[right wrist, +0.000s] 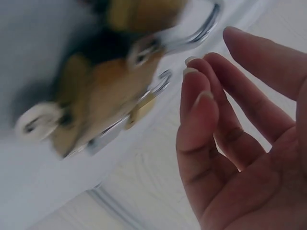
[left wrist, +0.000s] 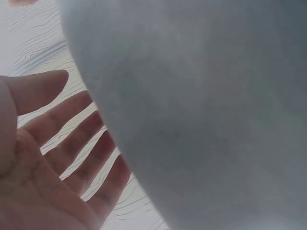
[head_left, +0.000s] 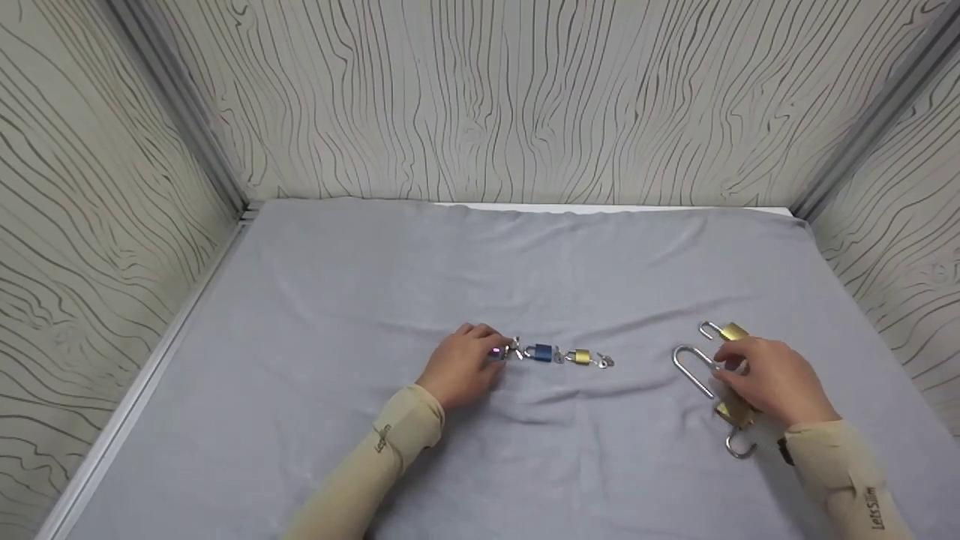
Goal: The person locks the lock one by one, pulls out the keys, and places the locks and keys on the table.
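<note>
In the head view, my left hand [head_left: 463, 365] is beside a small padlock with a purple glint [head_left: 496, 352], which its fingers partly cover. The left wrist view shows that palm with the thumb apart from the fingers; a grey expanse hides the fingertips. To its right lie a small blue padlock [head_left: 541, 352] and a small yellow padlock [head_left: 579, 356], in line. My right hand [head_left: 776, 379] hovers with bent fingers near a large shackle [head_left: 694, 369]. In the right wrist view, its fingers stand apart from a blurred brass padlock [right wrist: 103, 91].
Brass padlocks lie above [head_left: 734, 331] and below the right hand, the lower showing a hooked shackle [head_left: 741, 446]. Small keys [head_left: 604, 361] lie beside the yellow padlock. A wrinkled grey cloth [head_left: 375, 277] covers the table, with patterned panels [head_left: 480, 97] around it.
</note>
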Demonstrator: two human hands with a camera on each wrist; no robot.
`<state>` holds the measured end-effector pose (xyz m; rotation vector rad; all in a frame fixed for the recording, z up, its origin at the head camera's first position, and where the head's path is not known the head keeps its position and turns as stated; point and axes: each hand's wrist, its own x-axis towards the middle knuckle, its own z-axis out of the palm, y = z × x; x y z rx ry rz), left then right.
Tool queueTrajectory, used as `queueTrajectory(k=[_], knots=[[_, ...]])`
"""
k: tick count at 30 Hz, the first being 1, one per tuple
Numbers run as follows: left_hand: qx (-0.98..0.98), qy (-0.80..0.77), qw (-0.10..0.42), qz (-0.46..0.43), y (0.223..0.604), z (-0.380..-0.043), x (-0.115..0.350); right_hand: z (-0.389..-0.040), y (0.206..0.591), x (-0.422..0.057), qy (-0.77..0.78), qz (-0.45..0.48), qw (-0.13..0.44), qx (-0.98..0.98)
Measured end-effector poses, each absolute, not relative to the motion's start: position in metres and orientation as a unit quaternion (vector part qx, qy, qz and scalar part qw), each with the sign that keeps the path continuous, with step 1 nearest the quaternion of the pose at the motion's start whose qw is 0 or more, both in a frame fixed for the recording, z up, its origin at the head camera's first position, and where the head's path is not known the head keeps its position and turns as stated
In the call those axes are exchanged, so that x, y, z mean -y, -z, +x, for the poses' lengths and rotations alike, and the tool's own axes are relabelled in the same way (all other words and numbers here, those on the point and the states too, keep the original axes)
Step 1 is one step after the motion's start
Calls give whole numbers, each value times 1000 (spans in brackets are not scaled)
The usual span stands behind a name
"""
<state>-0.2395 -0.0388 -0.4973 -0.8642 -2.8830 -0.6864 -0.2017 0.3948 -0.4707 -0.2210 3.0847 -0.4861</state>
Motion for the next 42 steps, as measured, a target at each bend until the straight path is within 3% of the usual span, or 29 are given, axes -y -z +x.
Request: queueTrajectory(k=[12, 29, 35, 42], knots=[[937, 220, 21, -272, 499, -240, 42, -183, 475, -426, 157, -34, 4, -987], [936, 212, 26, -278, 498, -241, 38, -174, 475, -438, 133, -17, 63, -989], [937, 206, 27, -280, 498, -242, 38, -177, 476, -437, 118, -27, 44, -992], [938, 207, 22, -279, 498, -238, 41, -174, 479, -435, 88, -68, -16, -994]])
